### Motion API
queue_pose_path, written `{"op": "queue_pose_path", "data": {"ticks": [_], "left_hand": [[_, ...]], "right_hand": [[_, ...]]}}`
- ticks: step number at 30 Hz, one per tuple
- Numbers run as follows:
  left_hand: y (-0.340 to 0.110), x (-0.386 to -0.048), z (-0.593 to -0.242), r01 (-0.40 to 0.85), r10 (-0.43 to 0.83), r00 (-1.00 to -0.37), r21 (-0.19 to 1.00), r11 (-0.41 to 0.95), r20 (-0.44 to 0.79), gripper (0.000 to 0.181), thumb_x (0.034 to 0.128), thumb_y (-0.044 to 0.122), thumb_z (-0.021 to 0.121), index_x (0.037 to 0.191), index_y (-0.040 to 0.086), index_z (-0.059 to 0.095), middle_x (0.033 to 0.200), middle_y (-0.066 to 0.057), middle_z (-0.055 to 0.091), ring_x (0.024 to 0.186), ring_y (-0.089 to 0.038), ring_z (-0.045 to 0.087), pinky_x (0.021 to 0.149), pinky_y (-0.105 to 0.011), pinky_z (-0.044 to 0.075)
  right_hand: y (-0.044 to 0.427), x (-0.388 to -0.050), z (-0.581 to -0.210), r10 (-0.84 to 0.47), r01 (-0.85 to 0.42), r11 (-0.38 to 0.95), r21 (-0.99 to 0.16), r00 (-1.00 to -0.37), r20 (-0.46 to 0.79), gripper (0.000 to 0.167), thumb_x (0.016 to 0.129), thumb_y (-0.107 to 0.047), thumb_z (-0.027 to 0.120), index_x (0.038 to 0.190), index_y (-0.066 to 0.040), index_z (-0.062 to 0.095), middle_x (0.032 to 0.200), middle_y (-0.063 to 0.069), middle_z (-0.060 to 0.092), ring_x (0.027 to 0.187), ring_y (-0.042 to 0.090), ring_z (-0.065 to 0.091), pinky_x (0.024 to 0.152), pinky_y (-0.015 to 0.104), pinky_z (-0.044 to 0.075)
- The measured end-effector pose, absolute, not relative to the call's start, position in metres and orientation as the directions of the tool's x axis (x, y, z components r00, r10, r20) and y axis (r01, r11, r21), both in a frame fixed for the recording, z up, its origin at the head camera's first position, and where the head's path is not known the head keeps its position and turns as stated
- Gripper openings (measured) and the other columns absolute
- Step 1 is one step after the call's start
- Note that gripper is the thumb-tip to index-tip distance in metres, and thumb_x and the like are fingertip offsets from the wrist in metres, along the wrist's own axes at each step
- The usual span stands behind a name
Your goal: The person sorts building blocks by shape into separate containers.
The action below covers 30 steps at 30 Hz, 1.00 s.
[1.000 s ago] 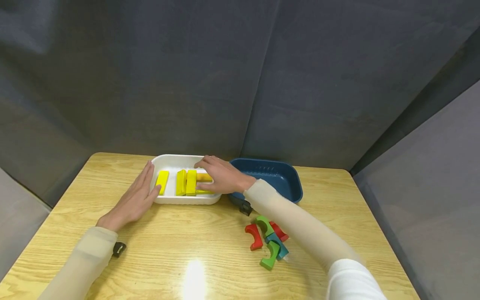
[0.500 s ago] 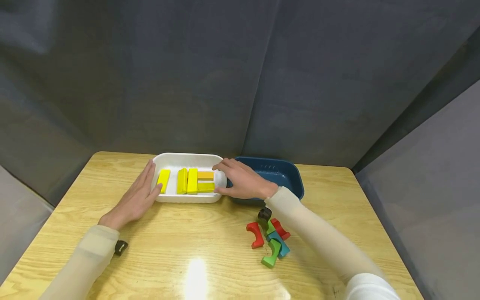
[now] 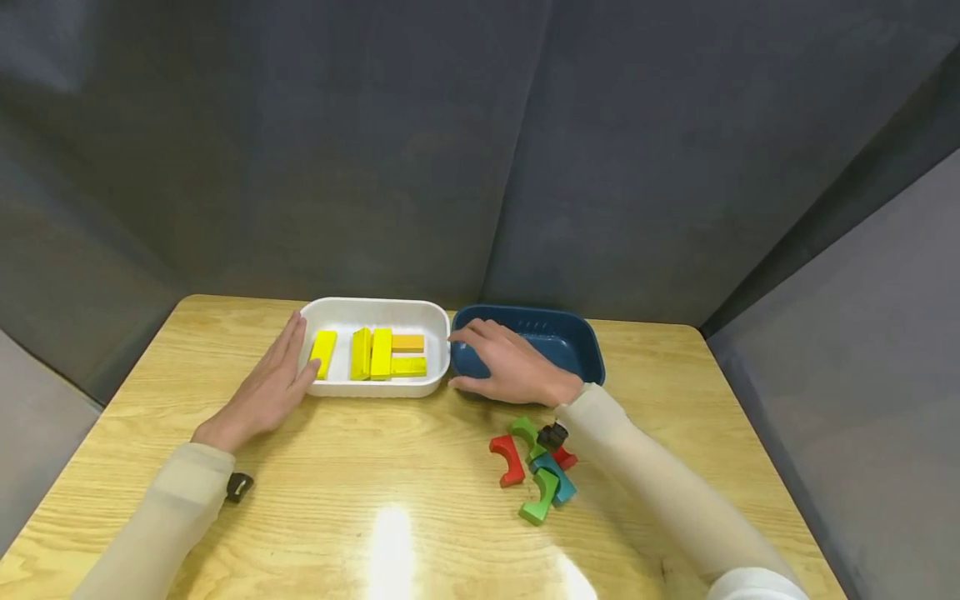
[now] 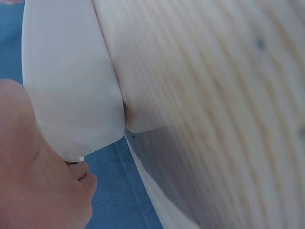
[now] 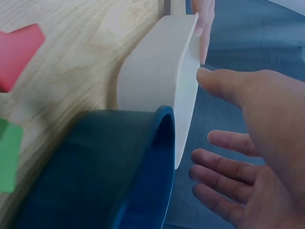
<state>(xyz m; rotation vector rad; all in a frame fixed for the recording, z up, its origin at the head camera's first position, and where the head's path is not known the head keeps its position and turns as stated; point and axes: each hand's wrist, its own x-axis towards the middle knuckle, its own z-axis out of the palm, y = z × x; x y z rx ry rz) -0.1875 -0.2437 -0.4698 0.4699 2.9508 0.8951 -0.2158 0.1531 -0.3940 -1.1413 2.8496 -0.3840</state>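
Observation:
A white tray [image 3: 435, 386] stands near the table's back edge with several yellow blocks [image 3: 381, 354] and an orange-yellow block [image 3: 407, 343] inside. My left hand [image 3: 262, 387] rests along the tray's left end, its fingers straight and the thumb near the rim. Over the front left of a dark blue tray [image 3: 588, 346], my right hand [image 3: 513, 362] is spread, fingertips close to the white tray's right end. The right wrist view shows loosely bent fingers [image 5: 224, 164] with nothing between them and the thumb; whether they touch the white rim is unclear.
In front of the blue tray lies a loose pile of arch-shaped blocks: a red arch [image 3: 508, 461], a green arch [image 3: 541, 497] and a teal arch [image 3: 555, 479] among them. The right forearm passes beside them. A grey curtain [image 3: 360, 150] hangs behind the wooden table [image 3: 322, 500].
My right hand has moved right, from over the yellow blocks to beyond the white tray's right end. The left hand has stayed at the tray's left end.

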Motion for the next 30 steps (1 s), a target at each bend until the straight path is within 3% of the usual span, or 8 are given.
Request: {"op": "queue_pose_path", "data": {"ticks": [11,24,30], "left_hand": [[-0.244,-0.185,-0.471,0.281,0.291,-0.954,0.55,0.786,0.072,0.079,0.1162,0.041,0.036,0.17,0.002,-0.007,0.179,-0.009,-0.018,0.165,-0.042,-0.001,0.131,-0.064,0.01],[-0.247,-0.181,-0.472,0.269,0.284,-0.957,0.556,0.787,0.06,0.08,0.1159,0.04,0.037,0.17,0.003,-0.008,0.179,-0.009,-0.018,0.165,-0.042,-0.002,0.131,-0.064,0.01],[-0.247,-0.18,-0.472,0.272,0.285,-0.956,0.555,0.786,0.065,0.08,0.116,0.041,0.037,0.17,0.003,-0.008,0.179,-0.008,-0.018,0.166,-0.04,-0.003,0.132,-0.063,0.009]], "right_hand": [[0.185,-0.197,-0.404,-0.652,-0.645,0.719,-0.259,-0.755,0.069,0.067,0.099,-0.051,0.076,0.15,-0.011,0.059,0.143,0.008,0.06,0.129,0.028,0.059,0.116,0.051,0.049],[0.221,-0.178,-0.412,-0.568,-0.572,0.767,-0.29,-0.816,0.105,0.068,0.096,-0.048,0.081,0.148,-0.009,0.061,0.141,0.01,0.062,0.127,0.032,0.061,0.109,0.054,0.053],[0.237,-0.172,-0.415,-0.546,-0.553,0.78,-0.293,-0.83,0.113,0.067,0.096,-0.046,0.081,0.148,-0.009,0.06,0.142,0.011,0.061,0.127,0.034,0.061,0.112,0.058,0.049]]}}
